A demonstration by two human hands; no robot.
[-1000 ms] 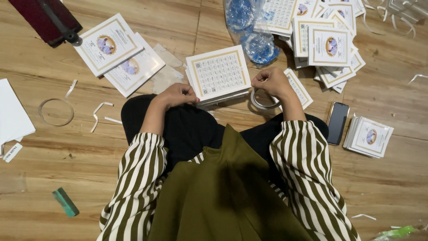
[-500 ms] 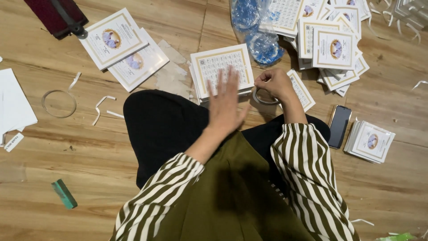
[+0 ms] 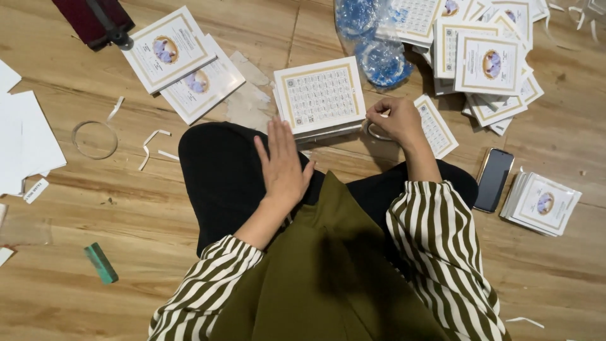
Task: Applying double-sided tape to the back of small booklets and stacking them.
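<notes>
The person is sitting on the wooden floor (image 3: pixel 95 271), legs in black, striped sleeves reaching forward. The left hand (image 3: pixel 282 165) is lying open and flat, fingers spread and pointing away from the body, palm down over the lap — it is holding nothing, and its fingertips are ending just short of a stack of white booklets (image 3: pixel 320 96) with gold borders, which is sitting on the floor right in front of the knees. The right hand (image 3: pixel 394 118) is curled, fingers bent in around a roll of clear tape (image 3: pixel 374 131) just to the right of that stack; it is gripping or pinching at the roll, though how firmly I cannot tell from here.

Beside the right hand a single booklet (image 3: pixel 435 126) is lying half under the wrist. Further off, a loose heap of booklets (image 3: pixel 489 63) is spreading over the top right, with a crumpled blue plastic bag (image 3: pixel 382 60) between it and the stack. A dark phone (image 3: pixel 493 179) is lying by the right knee, and next to it a small neat pile of booklets (image 3: pixel 541 203).

To the left, two booklets (image 3: pixel 183 63) are overlapping near a dark red bag (image 3: pixel 95 22). A clear tape ring (image 3: pixel 95 139), white paper strips (image 3: pixel 151 142), white sheets (image 3: pixel 25 142) and a small green block (image 3: pixel 101 263) are scattered about — all well apart from either hand.
</notes>
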